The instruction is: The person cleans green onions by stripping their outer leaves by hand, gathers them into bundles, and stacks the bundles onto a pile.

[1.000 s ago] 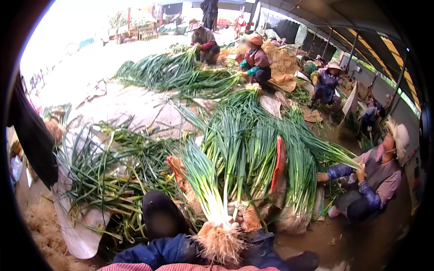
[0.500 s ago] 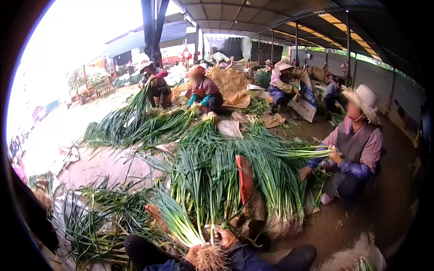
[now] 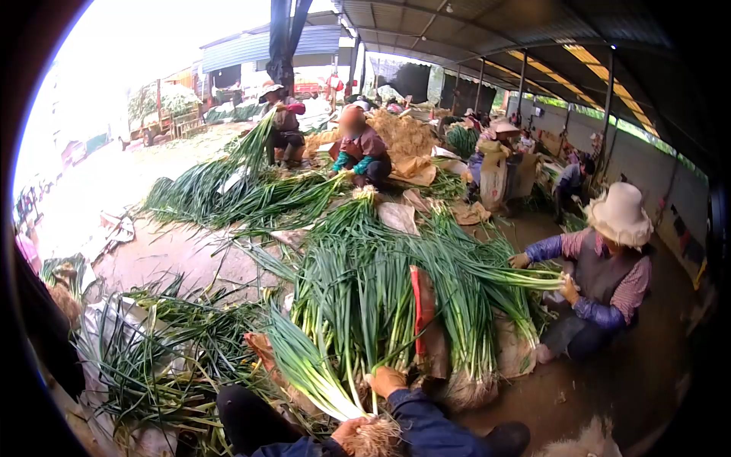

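My left hand (image 3: 348, 431) is closed around a bunch of green onions (image 3: 318, 385) just above their pale, stringy roots (image 3: 376, 437). The bunch slants up to the left, its leaves lying over the pile. Ahead and to the right, my right hand (image 3: 387, 381) is at the near edge of the large green onion pile (image 3: 352, 286). Its fingers curl at a single green onion stalk (image 3: 374, 401), and the fingertips are partly hidden.
A red-edged sack (image 3: 423, 312) stands between the piles. Loose leaves (image 3: 183, 373) lie at left. On the right, a crouching co-worker (image 3: 605, 266) in a pale hat holds green onions. Other people (image 3: 358, 148) sit farther back, near a brown heap (image 3: 402, 131).
My right hand has moved forward, away from the roots. My left hand and its bunch appear farther right. The co-worker at right has bent their head and extended one arm along the leaves.
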Action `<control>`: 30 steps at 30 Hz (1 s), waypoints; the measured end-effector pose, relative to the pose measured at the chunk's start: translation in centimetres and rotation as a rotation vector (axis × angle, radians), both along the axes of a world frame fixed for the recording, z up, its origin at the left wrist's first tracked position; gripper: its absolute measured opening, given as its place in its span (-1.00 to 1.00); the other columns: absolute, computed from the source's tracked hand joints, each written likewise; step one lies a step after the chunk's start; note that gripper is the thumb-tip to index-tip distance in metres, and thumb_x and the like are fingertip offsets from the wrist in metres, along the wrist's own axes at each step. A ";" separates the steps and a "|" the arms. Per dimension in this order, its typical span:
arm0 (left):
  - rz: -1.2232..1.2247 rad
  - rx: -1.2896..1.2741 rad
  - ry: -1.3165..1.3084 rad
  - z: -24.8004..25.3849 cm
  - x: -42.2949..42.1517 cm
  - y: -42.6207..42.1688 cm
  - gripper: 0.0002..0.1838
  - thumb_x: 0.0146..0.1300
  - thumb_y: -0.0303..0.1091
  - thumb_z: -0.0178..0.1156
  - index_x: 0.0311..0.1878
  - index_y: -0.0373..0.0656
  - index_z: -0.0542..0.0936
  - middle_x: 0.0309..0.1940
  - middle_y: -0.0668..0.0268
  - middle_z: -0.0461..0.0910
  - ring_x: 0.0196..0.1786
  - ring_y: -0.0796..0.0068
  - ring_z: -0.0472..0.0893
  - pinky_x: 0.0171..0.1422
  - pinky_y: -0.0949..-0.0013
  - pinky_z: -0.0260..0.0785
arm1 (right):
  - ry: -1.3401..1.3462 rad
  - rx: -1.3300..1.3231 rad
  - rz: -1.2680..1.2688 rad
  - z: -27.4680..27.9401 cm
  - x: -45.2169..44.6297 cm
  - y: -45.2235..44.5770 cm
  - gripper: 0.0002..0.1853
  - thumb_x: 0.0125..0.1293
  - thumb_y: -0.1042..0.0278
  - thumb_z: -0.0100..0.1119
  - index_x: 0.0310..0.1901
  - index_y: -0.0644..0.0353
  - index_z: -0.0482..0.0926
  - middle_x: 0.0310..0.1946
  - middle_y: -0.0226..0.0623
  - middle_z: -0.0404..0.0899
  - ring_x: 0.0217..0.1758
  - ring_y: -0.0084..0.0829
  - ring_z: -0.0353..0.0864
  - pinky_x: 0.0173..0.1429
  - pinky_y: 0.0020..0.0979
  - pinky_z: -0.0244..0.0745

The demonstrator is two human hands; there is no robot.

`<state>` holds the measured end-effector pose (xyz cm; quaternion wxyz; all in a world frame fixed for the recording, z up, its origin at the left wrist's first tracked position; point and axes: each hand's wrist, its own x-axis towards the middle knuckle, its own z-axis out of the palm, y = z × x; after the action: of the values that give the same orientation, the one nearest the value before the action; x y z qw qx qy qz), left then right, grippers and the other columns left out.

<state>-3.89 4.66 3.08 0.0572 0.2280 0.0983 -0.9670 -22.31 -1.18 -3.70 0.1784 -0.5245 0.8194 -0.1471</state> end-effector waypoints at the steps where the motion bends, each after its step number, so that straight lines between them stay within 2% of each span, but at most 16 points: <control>1: -0.082 0.013 0.358 -5.1 -0.3 -0.6 -0.80 0.25 -0.25 -0.01 -0.29 -0.20 0.42 -0.58 0.43 0.32 -0.54 0.60 0.36 -0.42 0.47 0.31 | 0.141 0.043 0.138 0.5 0.7 0.0 -0.59 0.14 0.03 0.04 -0.44 0.28 0.60 -0.46 0.03 0.58 -0.43 -0.06 0.59 -0.31 -0.13 0.47; 3: -0.082 -0.294 -0.331 7.0 1.5 0.2 -0.82 0.26 -0.28 -0.03 -0.29 -0.20 0.42 -0.56 0.41 0.35 -0.51 0.54 0.40 -0.36 0.46 0.36 | 0.311 0.001 0.217 -0.9 1.9 1.4 -0.64 0.14 0.08 0.02 -0.45 0.25 0.61 -0.50 -0.02 0.58 -0.49 -0.08 0.57 -0.34 -0.15 0.48; 4: -0.102 -0.290 -0.141 0.2 1.6 -0.1 -0.84 0.25 -0.31 -0.03 -0.29 -0.20 0.43 -0.53 0.37 0.38 -0.46 0.47 0.44 -0.28 0.41 0.40 | 0.469 0.029 0.346 -2.6 2.0 2.4 -0.65 0.14 0.10 0.02 -0.47 0.25 0.60 -0.53 -0.04 0.56 -0.52 -0.09 0.56 -0.38 -0.15 0.47; 5: -0.117 -0.213 -0.220 2.1 2.4 -0.4 -0.86 0.23 -0.33 -0.01 -0.32 -0.20 0.43 -0.55 0.37 0.37 -0.45 0.45 0.45 -0.25 0.36 0.41 | 0.628 0.055 0.478 -2.2 2.6 2.9 -0.66 0.14 0.11 0.01 -0.49 0.24 0.58 -0.56 -0.05 0.55 -0.55 -0.09 0.54 -0.41 -0.15 0.45; 6: -0.111 -0.167 -0.206 1.5 3.1 -0.4 -0.84 0.22 -0.31 0.00 -0.35 -0.22 0.42 -0.56 0.36 0.37 -0.46 0.43 0.44 -0.25 0.35 0.41 | 0.285 0.035 0.325 -1.6 2.8 4.1 -0.62 0.20 0.08 -0.03 -0.51 0.26 0.56 -0.57 -0.06 0.53 -0.54 -0.08 0.54 -0.41 -0.13 0.42; 9: -0.115 -0.155 -0.180 -0.4 3.2 -1.7 -0.79 0.20 -0.28 0.00 -0.40 -0.26 0.41 -0.59 0.33 0.37 -0.50 0.41 0.43 -0.28 0.34 0.39 | 0.195 0.145 0.017 -0.9 3.5 3.5 -0.53 0.19 -0.07 -0.07 -0.40 0.23 0.60 -0.45 -0.02 0.59 -0.37 -0.08 0.61 -0.26 -0.14 0.48; 11: -0.199 -0.139 -0.129 0.7 4.5 -1.6 -0.72 0.19 -0.24 0.00 -0.47 -0.29 0.39 -0.68 0.32 0.34 -0.56 0.40 0.41 -0.35 0.35 0.36 | 0.195 0.177 0.040 1.3 4.3 1.9 -0.44 0.17 -0.17 -0.05 -0.43 0.31 0.57 -0.45 0.04 0.56 -0.32 0.01 0.55 -0.20 -0.12 0.41; 15: -0.090 -0.253 -0.108 -4.4 3.9 -1.6 -0.72 0.17 -0.22 0.03 -0.44 -0.29 0.39 -0.68 0.33 0.32 -0.60 0.41 0.38 -0.42 0.32 0.32 | 0.455 0.201 0.262 -1.3 3.7 -1.5 -0.71 -0.05 0.22 0.03 -0.50 0.29 0.60 -0.50 0.07 0.56 -0.40 -0.01 0.57 -0.30 -0.08 0.42; 17: -0.067 -0.332 -0.086 -7.6 3.4 -1.5 -0.71 0.16 -0.21 0.06 -0.42 -0.29 0.38 -0.66 0.33 0.33 -0.62 0.39 0.36 -0.44 0.32 0.31 | 0.710 0.214 0.382 -2.3 3.8 -1.4 -0.76 -0.05 0.26 0.03 -0.51 0.25 0.61 -0.56 0.05 0.55 -0.50 -0.02 0.56 -0.38 -0.12 0.43; 19: -0.069 -0.319 -0.139 -10.2 3.0 -1.3 -0.82 0.23 -0.40 0.05 -0.20 -0.34 0.48 -0.41 0.24 0.53 -0.35 0.43 0.55 -0.28 0.36 0.43 | 0.783 0.075 0.449 -4.7 2.6 -1.0 -0.75 0.00 0.22 0.03 -0.55 0.24 0.59 -0.63 0.04 0.52 -0.59 -0.01 0.54 -0.47 -0.16 0.42; 21: -0.001 -0.178 -0.115 -8.9 3.7 -0.8 -0.84 0.16 -0.46 0.15 -0.25 -0.35 0.48 -0.47 0.28 0.52 -0.44 0.50 0.54 -0.38 0.44 0.39 | 0.559 -0.027 0.450 0.4 5.3 0.2 -0.68 0.03 0.12 0.07 -0.55 0.25 0.57 -0.67 0.03 0.50 -0.59 0.00 0.53 -0.47 -0.14 0.43; 23: 0.000 -0.248 -0.074 -9.9 3.9 -0.5 -0.82 0.15 -0.43 0.17 -0.25 -0.34 0.48 -0.47 0.31 0.52 -0.43 0.51 0.53 -0.37 0.45 0.38 | 0.647 0.030 0.356 1.7 6.6 1.7 -0.54 0.09 -0.08 0.06 -0.53 0.26 0.53 -0.65 -0.02 0.50 -0.53 -0.05 0.55 -0.42 -0.15 0.43; 26: 0.070 -0.421 -0.071 -11.4 3.6 0.1 -0.79 0.01 -0.48 0.22 -0.25 -0.30 0.51 -0.47 0.28 0.53 -0.42 0.50 0.54 -0.36 0.48 0.38 | 0.351 -0.107 0.356 2.0 7.5 4.3 -0.61 0.12 0.08 0.13 -0.59 0.29 0.43 -0.68 -0.12 0.46 -0.58 -0.16 0.49 -0.45 -0.26 0.40; 28: 0.064 -0.234 -0.149 -7.4 4.8 -1.2 -0.81 0.00 -0.48 0.20 -0.26 -0.28 0.53 -0.48 0.21 0.55 -0.49 0.39 0.58 -0.45 0.37 0.45 | -0.130 -0.439 0.275 1.4 8.0 4.9 -0.71 0.17 0.28 0.15 -0.57 0.27 0.36 -0.70 -0.31 0.38 -0.62 -0.44 0.41 -0.50 -0.38 0.34; 29: 0.085 -0.169 -0.067 -7.6 4.9 -0.9 -0.86 0.02 -0.47 0.17 -0.31 -0.27 0.53 -0.48 0.17 0.56 -0.53 0.33 0.58 -0.51 0.28 0.47 | -0.322 -0.348 0.027 2.7 9.0 5.1 -0.76 0.22 0.35 0.09 -0.53 0.25 0.36 -0.65 -0.39 0.41 -0.58 -0.59 0.42 -0.51 -0.46 0.32; 30: 0.038 -0.113 -0.064 -6.7 5.2 -1.1 -0.87 0.03 -0.47 0.16 -0.32 -0.27 0.52 -0.48 0.16 0.56 -0.53 0.32 0.58 -0.50 0.28 0.48 | -0.262 -0.344 0.068 4.3 9.5 4.4 -0.79 0.23 0.38 0.06 -0.52 0.23 0.37 -0.63 -0.39 0.44 -0.57 -0.61 0.41 -0.52 -0.51 0.31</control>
<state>1.30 3.58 -3.59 0.0912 0.2533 0.0461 -0.9620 -12.86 3.25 0.63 0.1962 -0.5510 0.7337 -0.3457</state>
